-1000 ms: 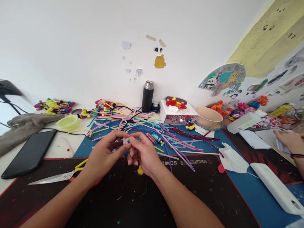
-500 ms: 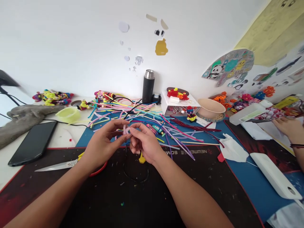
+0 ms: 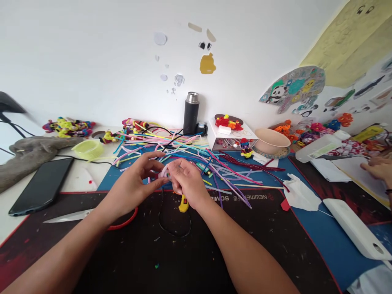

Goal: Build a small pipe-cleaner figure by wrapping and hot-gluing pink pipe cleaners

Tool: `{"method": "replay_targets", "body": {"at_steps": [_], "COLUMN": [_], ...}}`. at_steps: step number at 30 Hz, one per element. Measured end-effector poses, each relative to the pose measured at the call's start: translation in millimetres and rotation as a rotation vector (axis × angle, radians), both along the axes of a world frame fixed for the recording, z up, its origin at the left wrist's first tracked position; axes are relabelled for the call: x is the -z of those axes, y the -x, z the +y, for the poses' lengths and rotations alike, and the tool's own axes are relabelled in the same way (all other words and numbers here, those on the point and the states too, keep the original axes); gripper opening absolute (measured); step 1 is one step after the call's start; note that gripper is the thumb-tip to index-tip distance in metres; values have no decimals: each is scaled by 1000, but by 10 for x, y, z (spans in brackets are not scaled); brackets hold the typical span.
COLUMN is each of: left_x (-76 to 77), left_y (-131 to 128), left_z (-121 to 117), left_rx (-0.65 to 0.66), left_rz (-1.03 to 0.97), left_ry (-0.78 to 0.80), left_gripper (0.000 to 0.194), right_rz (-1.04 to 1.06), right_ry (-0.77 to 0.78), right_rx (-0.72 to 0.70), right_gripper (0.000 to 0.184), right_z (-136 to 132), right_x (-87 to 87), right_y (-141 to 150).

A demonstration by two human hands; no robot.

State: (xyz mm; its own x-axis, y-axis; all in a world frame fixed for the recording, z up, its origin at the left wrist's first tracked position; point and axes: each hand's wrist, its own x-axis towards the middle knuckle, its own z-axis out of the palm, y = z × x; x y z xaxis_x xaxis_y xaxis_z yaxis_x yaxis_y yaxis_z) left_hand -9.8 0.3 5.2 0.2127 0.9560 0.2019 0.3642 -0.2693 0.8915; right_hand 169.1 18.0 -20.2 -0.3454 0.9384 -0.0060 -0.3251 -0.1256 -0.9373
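Between the fingertips of both hands is a small pale pink pipe cleaner (image 3: pixel 164 172), bent into a tight loop; its far side is partly hidden. My left hand (image 3: pixel 136 179) pinches it from the left. From the other side, my right hand (image 3: pixel 190 181) closes its thumb and fingers on it. A yellow utility knife (image 3: pixel 183 204) lies just under my right hand, over a loop of black cord (image 3: pixel 175 236). Scissors (image 3: pixel 69 216) with a red handle rest partly under my left forearm. Beyond both hands spreads a heap of coloured pipe cleaners (image 3: pixel 180 143).
A black thermos (image 3: pixel 191 114) stands at the wall, beside a white box (image 3: pixel 234 136). A phone (image 3: pixel 41 185) and a roll of light green strip (image 3: pixel 88 150) lie left. At right are a pink bowl (image 3: pixel 272 141), a white glue gun (image 3: pixel 355 228) and another person's hand (image 3: pixel 379 169).
My right-hand fingers have shifted over the pipe cleaner, and more of the utility knife shows below. At far right, the other person's hand has moved slightly right.
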Motion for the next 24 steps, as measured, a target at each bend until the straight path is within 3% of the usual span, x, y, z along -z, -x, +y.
{"method": "replay_targets", "body": {"at_steps": [7,14,24], "left_x": [5,91,80], "left_y": [-64,-99,-147], "left_z": [-54,-71,-105], "left_rx": [-2,-43,-36], "left_rz": [135,186,171], "left_ry": [-83,-141,-241], "left_gripper": [50,42,32], "right_rz": [-47,81,196], "right_ry": [-24,129,308], "right_rx": [41,76,101], "right_gripper": [40,42,51], "right_z": [-3,-16,-45], "right_x": [59,11,-55], "right_y": [44,51,37]}}
